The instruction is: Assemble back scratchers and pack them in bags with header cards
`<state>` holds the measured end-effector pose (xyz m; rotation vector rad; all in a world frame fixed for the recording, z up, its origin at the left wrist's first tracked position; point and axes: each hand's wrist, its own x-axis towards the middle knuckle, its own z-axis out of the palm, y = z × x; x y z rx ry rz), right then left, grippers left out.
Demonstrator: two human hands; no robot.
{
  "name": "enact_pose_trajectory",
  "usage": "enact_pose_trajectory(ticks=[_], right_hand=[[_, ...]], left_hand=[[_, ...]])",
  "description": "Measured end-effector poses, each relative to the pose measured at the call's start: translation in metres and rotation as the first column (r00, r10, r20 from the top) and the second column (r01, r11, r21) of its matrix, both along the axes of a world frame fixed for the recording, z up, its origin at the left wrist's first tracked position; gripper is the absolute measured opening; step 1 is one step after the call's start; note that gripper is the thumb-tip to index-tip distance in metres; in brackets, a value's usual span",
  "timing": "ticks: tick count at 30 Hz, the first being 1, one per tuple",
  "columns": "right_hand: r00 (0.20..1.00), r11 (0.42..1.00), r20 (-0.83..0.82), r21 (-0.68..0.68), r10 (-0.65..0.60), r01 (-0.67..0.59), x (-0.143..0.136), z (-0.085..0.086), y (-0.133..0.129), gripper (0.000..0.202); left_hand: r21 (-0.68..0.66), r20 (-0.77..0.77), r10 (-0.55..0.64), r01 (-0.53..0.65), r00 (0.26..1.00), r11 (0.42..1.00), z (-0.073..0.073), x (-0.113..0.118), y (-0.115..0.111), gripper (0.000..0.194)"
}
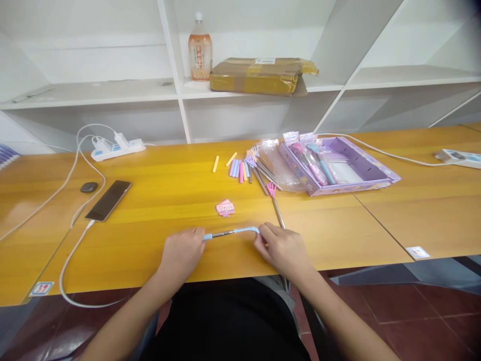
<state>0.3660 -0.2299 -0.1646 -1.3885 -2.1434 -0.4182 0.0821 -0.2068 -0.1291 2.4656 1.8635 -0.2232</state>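
With the fingers of the left hand [183,254] and right hand [284,248] gripping opposite ends, the blue-handled rod [230,232] is spanning between them above the desk [169,193], its slim metal shaft [221,234] risking a bend if either hand is pulling off-axis.

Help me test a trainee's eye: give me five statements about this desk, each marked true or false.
1. The left hand and the right hand both hold the blue-ended stick. True.
2. The small pink cards lie on the table, left of the purple tray. True.
3. The small pink cards touch the left hand. False: they lie apart from both hands.
4. The bottle stands upright, left of the cardboard box. True.
5. The cardboard box lies on the table. False: it rests on the shelf.
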Motion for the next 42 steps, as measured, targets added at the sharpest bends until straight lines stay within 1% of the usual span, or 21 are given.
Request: enact_pose_trajectory(ticks=[2, 4, 6, 9, 11, 12, 15, 19, 21, 23, 25, 27, 28, 30, 32, 34, 35, 36, 38, 42], right_hand=[[1.000, 1.000, 0.003, 0.023, -0.013, 0.013, 0.024, 0.001, 0.001, 0.029], [1.000, 0.999, 0.029, 0.040, -0.001, 0.000, 0.058, 0.002, 0.002, 0.029], [0.996, 0.998, 0.083, 0.049, 0.046, -0.050, 0.096, 0.004, 0.000, 0.030], [0.989, 0.990, 0.138, 0.125, 0.048, -0.065, 0.148, 0.004, -0.008, 0.033], [0.987, 0.983, 0.161, 0.174, 0.029, -0.057, 0.177, 0.003, -0.014, 0.034], [0.985, 0.980, 0.170, 0.193, 0.014, -0.047, 0.190, 0.002, -0.018, 0.035], [0.979, 0.971, 0.189, 0.237, -0.080, 0.034, 0.221, -0.003, -0.028, 0.039], [0.962, 0.955, 0.220, 0.279, -0.164, 0.099, 0.249, -0.013, -0.036, 0.041], [0.956, 0.949, 0.215, 0.287, -0.198, 0.132, 0.261, -0.018, -0.036, 0.042], [0.955, 0.951, 0.196, 0.259, -0.223, 0.169, 0.271, -0.022, -0.034, 0.042], [0.950, 0.958, 0.172, 0.171, -0.260, 0.231, 0.278, -0.025, -0.033, 0.043], [0.933, 0.944, 0.142, 0.057, -0.331, 0.326, 0.281, -0.028, -0.032, 0.044], [0.918, 0.925, 0.125, 0.000, -0.376, 0.379, 0.281, -0.030, -0.032, 0.043], [0.873, 0.869, 0.096, -0.092, -0.478, 0.486, 0.277, -0.033, -0.031, 0.040], [0.808, 0.790, 0.079, -0.173, -0.584, 0.588, 0.270, -0.035, -0.029, 0.033], [0.753, 0.715, 0.076, -0.263, -0.654, 0.648, 0.261, -0.037, -0.028, 0.023], [0.744, 0.697, 0.074, -0.300, -0.664, 0.652, 0.257, -0.037, -0.027, 0.018], [0.750, 0.695, 0.068, -0.326, -0.658, 0.640, 0.254, -0.038, -0.027, 0.015], [0.781, 0.724, 0.055, -0.339, -0.622, 0.601, 0.251, -0.038, -0.027, 0.012], [0.819, 0.781, 0.049, -0.274, -0.571, 0.561, 0.257, -0.037, -0.031, 0.019]], left_hand=[[0.041, -0.032, 0.004, -0.003, 0.999, 0.999, 0.000, -0.015, 0.004, 0.022], [0.101, -0.063, 0.001, 0.006, 0.998, 0.995, -0.002, -0.036, 0.009, 0.022], [0.166, -0.084, -0.023, 0.037, 0.996, 0.985, -0.006, -0.060, 0.011, 0.024], [0.256, -0.093, -0.078, 0.099, 0.993, 0.962, -0.013, -0.092, 0.012, 0.025], [0.325, -0.090, -0.115, 0.138, 0.989, 0.936, -0.017, -0.110, 0.010, 0.026], [0.359, -0.091, -0.130, 0.154, 0.987, 0.920, -0.019, -0.118, 0.009, 0.027], [0.424, -0.091, -0.183, 0.205, 0.979, 0.882, -0.023, -0.139, 0.006, 0.026], [0.437, -0.075, -0.225, 0.235, 0.971, 0.868, -0.024, -0.158, 0.005, 0.026], [0.418, -0.076, -0.228, 0.239, 0.971, 0.877, -0.024, -0.163, 0.006, 0.027], [0.386, -0.079, -0.237, 0.249, 0.968, 0.888, -0.025, -0.166, 0.008, 0.028], [0.360, -0.081, -0.240, 0.253, 0.967, 0.898, -0.027, -0.166, 0.010, 0.029], [0.348, -0.081, -0.234, 0.247, 0.969, 0.904, -0.028, -0.166, 0.012, 0.029], [0.345, -0.081, -0.228, 0.242, 0.970, 0.907, -0.029, -0.165, 0.012, 0.030], [0.343, -0.083, -0.206, 0.222, 0.975, 0.913, -0.030, -0.162, 0.012, 0.032], [0.338, -0.088, -0.168, 0.188, 0.982, 0.922, -0.029, -0.159, 0.012, 0.032], [0.321, -0.094, -0.130, 0.154, 0.987, 0.934, -0.028, -0.157, 0.013, 0.031], [0.314, -0.098, -0.114, 0.139, 0.989, 0.939, -0.028, -0.157, 0.013, 0.030], [0.309, -0.103, -0.099, 0.127, 0.990, 0.943, -0.027, -0.157, 0.013, 0.030], [0.317, -0.116, -0.078, 0.112, 0.990, 0.942, -0.026, -0.160, 0.013, 0.031], [0.342, -0.107, -0.127, 0.157, 0.986, 0.927, -0.025, -0.170, 0.011, 0.037]])
